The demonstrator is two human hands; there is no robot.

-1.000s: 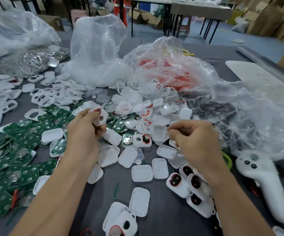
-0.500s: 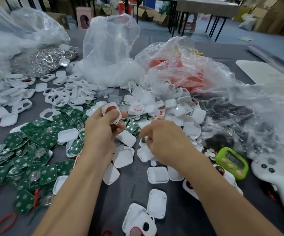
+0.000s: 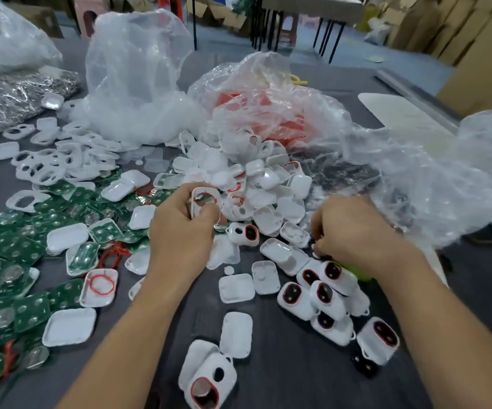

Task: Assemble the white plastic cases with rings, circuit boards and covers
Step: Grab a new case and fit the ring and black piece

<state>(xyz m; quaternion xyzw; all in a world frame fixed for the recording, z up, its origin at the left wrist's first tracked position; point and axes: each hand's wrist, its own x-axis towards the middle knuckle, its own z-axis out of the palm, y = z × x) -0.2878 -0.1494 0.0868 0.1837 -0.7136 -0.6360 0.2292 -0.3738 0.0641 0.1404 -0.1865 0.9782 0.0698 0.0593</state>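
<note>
My left hand (image 3: 179,231) grips a white plastic case (image 3: 205,199) with a red ring around its opening, held up over the pile. My right hand (image 3: 348,231) is curled, fingers down at the table by the assembled cases; what it pinches is hidden. Green circuit boards (image 3: 8,246) lie heaped at the left. White covers (image 3: 235,287) lie scattered in the middle. Several assembled cases with red-rimmed windows (image 3: 324,293) sit below my right hand. One cover holds a loose red ring (image 3: 101,284).
Clear plastic bags (image 3: 138,93) stand behind the piles, one with red parts (image 3: 256,107). A large crumpled bag (image 3: 430,178) spreads on the right. White case frames (image 3: 41,169) lie at the back left beside a silvery bag (image 3: 17,95). A green object (image 3: 356,271) peeks under my right wrist.
My right hand has moved right and down toward the assembled cases. My left hand still holds the ringed case, now turned with its opening toward me.
</note>
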